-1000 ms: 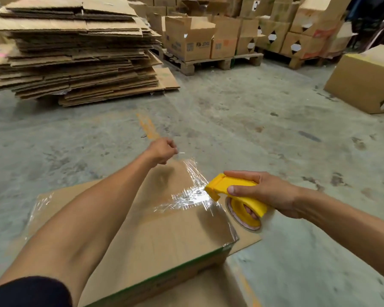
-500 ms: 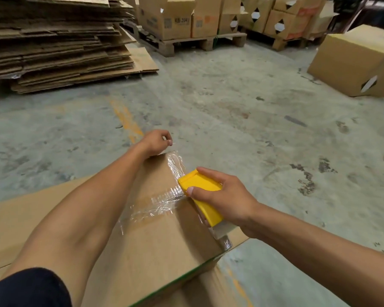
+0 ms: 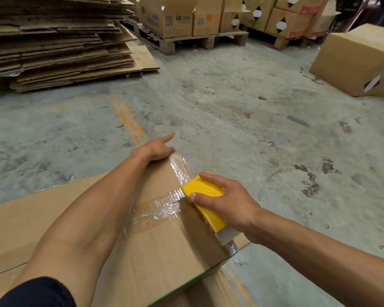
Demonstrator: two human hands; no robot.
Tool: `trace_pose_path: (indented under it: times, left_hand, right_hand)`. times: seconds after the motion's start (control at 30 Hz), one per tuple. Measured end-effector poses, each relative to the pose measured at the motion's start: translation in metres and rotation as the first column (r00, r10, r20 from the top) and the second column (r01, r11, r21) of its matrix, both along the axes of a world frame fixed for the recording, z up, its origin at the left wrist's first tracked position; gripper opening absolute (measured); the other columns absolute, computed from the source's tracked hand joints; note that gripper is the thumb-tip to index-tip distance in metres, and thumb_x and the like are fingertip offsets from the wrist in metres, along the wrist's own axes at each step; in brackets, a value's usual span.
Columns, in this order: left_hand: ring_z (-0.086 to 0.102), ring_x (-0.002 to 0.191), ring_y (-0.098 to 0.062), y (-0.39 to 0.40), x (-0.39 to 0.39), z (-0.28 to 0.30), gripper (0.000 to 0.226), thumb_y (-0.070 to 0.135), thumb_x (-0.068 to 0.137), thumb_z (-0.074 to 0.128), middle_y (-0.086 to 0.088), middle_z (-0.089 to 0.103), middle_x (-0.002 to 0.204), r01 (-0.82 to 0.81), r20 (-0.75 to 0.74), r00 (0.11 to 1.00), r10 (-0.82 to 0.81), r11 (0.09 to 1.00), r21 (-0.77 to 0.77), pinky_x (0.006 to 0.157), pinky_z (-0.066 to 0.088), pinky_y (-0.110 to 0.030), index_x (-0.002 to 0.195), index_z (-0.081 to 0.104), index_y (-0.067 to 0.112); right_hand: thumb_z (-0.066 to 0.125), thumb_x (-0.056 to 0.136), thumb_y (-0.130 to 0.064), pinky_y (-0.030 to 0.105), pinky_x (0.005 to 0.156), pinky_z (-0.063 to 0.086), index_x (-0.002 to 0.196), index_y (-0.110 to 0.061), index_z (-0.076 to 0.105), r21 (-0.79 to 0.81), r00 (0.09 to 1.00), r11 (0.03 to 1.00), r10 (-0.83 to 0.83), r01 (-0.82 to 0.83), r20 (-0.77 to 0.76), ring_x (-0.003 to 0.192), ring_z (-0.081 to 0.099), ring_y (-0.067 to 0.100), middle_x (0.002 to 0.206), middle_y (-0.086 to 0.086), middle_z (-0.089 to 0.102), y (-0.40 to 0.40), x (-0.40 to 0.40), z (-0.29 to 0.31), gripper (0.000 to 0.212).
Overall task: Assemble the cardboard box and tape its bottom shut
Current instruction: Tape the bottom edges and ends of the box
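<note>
While the right hand (image 3: 226, 202) grips the yellow tape dispenser (image 3: 205, 201) on the box (image 3: 164, 247), the clear tape (image 3: 164, 206) runs leftward from it toward the left forearm; the left hand (image 3: 156, 149), fingers loose, rests on the far edge.

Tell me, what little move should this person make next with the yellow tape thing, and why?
Probably draw the yellow tape dispenser on toward the box's near edge. The right hand grips it on the cardboard box, clear tape runs from its front, and the left hand presses the far end down, so the strip looks unfinished.
</note>
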State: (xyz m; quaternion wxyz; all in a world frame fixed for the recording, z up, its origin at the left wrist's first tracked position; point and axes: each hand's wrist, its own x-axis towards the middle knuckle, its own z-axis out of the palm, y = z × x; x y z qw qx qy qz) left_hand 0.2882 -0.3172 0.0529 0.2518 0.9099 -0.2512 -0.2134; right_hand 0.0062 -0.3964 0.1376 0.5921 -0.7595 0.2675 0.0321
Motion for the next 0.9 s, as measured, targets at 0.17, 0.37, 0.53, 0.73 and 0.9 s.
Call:
trace_pose_path:
  times: [0.17,0.37,0.53,0.73,0.9]
  left_hand:
    - [0.033,0.139,-0.045,-0.003,-0.003,0.001,0.099,0.059,0.086,0.057,-0.025,0.023,0.156,-0.093,0.049,0.995,0.09,0.993,0.067,0.115,0.028,-0.049,0.149,-0.018,0.044]
    - [0.061,0.118,-0.023,0.02,-0.019,0.003,0.051,0.04,0.101,0.041,-0.012,0.063,0.13,-0.093,0.102,0.979,0.176,0.833,-0.546,0.105,0.044,-0.039,0.148,0.039,0.02]
    - [0.065,0.11,-0.011,0.023,-0.028,0.004,0.057,0.055,0.1,0.03,-0.009,0.068,0.124,0.029,-0.168,0.977,-0.129,0.867,-0.498,0.108,0.042,-0.033,0.138,0.054,0.02]
    - [0.042,0.139,-0.02,0.018,-0.04,-0.006,0.072,0.068,0.093,0.011,0.005,0.048,0.148,0.25,0.149,0.958,-0.243,0.968,-0.029,0.114,0.029,-0.041,0.146,0.043,0.032]
    - [0.039,0.14,-0.026,0.019,-0.047,-0.008,0.057,0.055,0.1,0.019,0.002,0.039,0.155,0.327,0.308,0.875,-0.375,0.925,0.195,0.109,0.034,-0.045,0.154,0.017,0.037]
  right_hand:
    - [0.082,0.071,-0.045,0.044,0.065,0.062,0.131,-0.042,0.058,-0.018,1.0,1.0,-0.004,0.003,-0.014,0.1,0.064,0.027,0.13,-0.007,0.052,0.002,0.002,-0.001,0.065]
    - [0.08,0.073,-0.046,0.04,0.083,0.058,0.133,-0.043,0.056,-0.074,1.0,0.997,0.019,-0.018,0.008,0.108,0.059,0.021,0.131,-0.007,0.052,0.0,0.001,-0.002,0.065]
    - [0.079,0.073,-0.048,0.037,0.101,0.047,0.134,-0.041,0.056,-0.122,1.0,0.992,0.028,-0.027,0.008,0.117,0.055,0.016,0.135,-0.01,0.052,0.001,0.004,0.0,0.066]
    - [0.079,0.08,-0.023,0.032,0.045,0.053,0.139,-0.031,0.05,0.174,0.997,0.984,-0.038,0.049,-0.07,0.048,0.061,0.029,0.089,0.017,0.061,-0.001,0.003,0.004,0.066]
    - [0.076,0.083,-0.02,0.019,0.038,0.047,0.139,-0.029,0.051,0.124,0.997,0.991,-0.043,0.052,-0.07,0.037,0.058,0.013,0.083,0.003,0.061,0.004,-0.011,0.017,0.062]
